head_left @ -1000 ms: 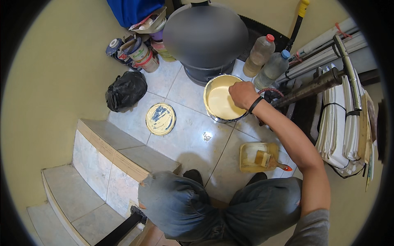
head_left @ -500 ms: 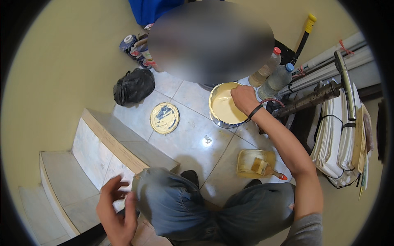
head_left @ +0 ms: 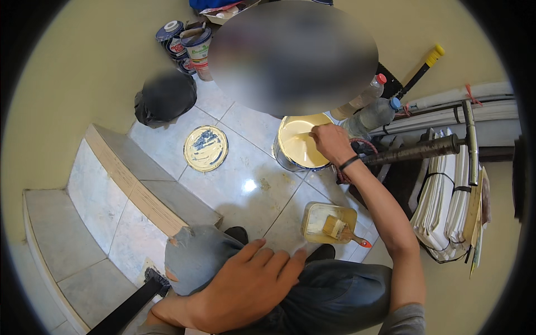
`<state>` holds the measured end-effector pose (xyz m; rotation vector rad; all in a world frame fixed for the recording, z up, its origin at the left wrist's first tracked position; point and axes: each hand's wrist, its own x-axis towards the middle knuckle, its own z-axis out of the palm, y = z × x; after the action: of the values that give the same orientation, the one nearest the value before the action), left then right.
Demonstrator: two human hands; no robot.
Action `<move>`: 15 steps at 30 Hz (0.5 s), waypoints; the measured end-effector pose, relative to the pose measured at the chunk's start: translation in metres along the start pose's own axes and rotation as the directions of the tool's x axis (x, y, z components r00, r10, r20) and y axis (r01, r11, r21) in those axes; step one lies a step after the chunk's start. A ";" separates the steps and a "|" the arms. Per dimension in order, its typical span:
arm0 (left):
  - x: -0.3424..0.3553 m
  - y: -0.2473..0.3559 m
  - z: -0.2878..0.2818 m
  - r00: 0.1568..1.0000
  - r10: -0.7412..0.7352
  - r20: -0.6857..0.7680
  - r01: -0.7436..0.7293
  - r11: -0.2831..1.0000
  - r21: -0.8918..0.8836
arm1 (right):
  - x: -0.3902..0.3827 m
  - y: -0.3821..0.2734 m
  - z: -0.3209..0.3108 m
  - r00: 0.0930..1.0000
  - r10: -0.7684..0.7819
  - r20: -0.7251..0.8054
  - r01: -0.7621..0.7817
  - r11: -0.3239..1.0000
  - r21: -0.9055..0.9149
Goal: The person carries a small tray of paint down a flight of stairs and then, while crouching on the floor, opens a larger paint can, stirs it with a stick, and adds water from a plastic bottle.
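The left hand (head_left: 245,290) has come in since a second ago, when it was out of view; half a second ago it was off beside the step at the person's left, and now it lies back-up in front of the knees, fingers loosely bent and apart, with nothing seen in it, though its palm is hidden. The right hand (head_left: 332,142) has stayed over the bucket (head_left: 287,161), its fingers drawn together just above the cream paint (head_left: 296,149); whether they pinch anything I cannot tell. The bucket stands on the tiled floor directly under the right hand, paint smeared along its rim. Its round lid (head_left: 205,148) lies to the left of the right hand, ahead of the left one, coated with cream and streaked with blue. Between the hands, just beyond the left fingertips, a shallow tray (head_left: 314,213) carries cream residue and a brush (head_left: 338,229), whose handle juts over the side toward the right forearm. Past the right hand stand a red-capped bottle (head_left: 365,96) and a blue-capped bottle (head_left: 371,117) of cloudy liquid. Well ahead of the left hand, beyond the lid, are a black bag (head_left: 166,99) and stained cans (head_left: 198,50), their contents not visible.
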<state>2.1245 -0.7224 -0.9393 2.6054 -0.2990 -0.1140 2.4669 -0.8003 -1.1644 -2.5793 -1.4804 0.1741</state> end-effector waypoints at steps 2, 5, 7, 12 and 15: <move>0.004 -0.001 -0.013 0.994 -0.106 0.005 0.106 0.994 -0.006 | -0.012 0.008 0.002 1.000 -0.007 -0.030 0.003 0.992 -0.123; -0.002 -0.006 -0.009 0.995 -0.086 -0.042 0.084 0.995 -0.047 | -0.031 0.000 -0.004 0.998 -0.033 0.060 0.038 0.996 -0.078; -0.004 -0.009 -0.010 0.993 -0.113 -0.023 0.112 0.992 -0.056 | -0.036 -0.012 -0.015 0.980 -0.031 0.199 0.027 0.999 0.027; -0.004 -0.011 -0.015 0.977 -0.214 0.023 0.215 0.976 -0.030 | -0.026 -0.011 -0.017 0.954 -0.019 0.298 -0.010 0.995 0.095; -0.006 -0.009 -0.017 0.980 -0.197 0.014 0.198 0.979 -0.056 | -0.005 -0.002 -0.011 0.963 0.016 0.269 -0.032 0.998 0.053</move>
<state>2.1224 -0.7052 -0.9290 2.5726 -0.0379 -0.2001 2.4652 -0.8044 -1.1529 -2.6101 -1.5019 0.5821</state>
